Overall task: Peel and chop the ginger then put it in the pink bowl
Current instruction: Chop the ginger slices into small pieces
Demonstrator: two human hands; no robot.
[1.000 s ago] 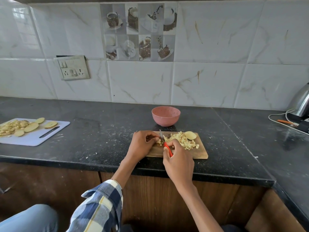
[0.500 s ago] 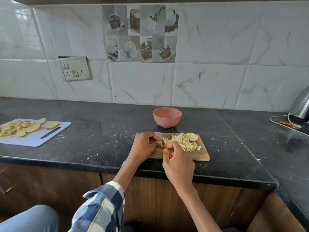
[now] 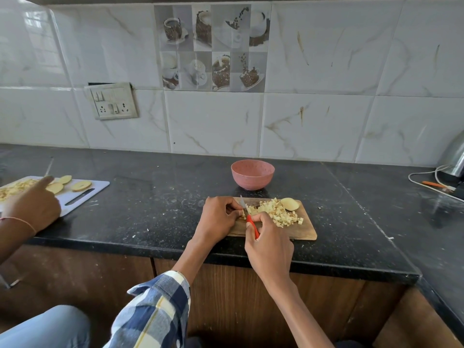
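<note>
So we're still in the chopping part here. Our right hand (image 3: 270, 243) is gripping the knife (image 3: 248, 216) by its red handle, fingers curled round it, and the blade is coming down at the left end of the wooden board (image 3: 298, 232). Our left hand (image 3: 217, 218) is pinching a small bit of ginger (image 3: 241, 214) right against the blade, fingertips tucked in. Most of the ginger is already sitting as a pile of diced bits (image 3: 276, 212) in the middle of the board, with one bigger chunk (image 3: 290, 204) lying at the far right end, uncut as far as we're seeing.

We're guessing the next move is finishing this little piece, then dragging that big chunk over for dicing. Fingers are very near the edge, so careful short cuts.

The pink bowl (image 3: 252, 174) is standing just behind the board, looking empty, with nothing between them, so scraping in should be easy.

Off to the left, another person's hand (image 3: 32, 204) is pointing over a white board (image 3: 82, 194) with slices on it. Well apart from us, not in the way. A kettle (image 3: 455, 156) and cable are sitting far right.
</note>
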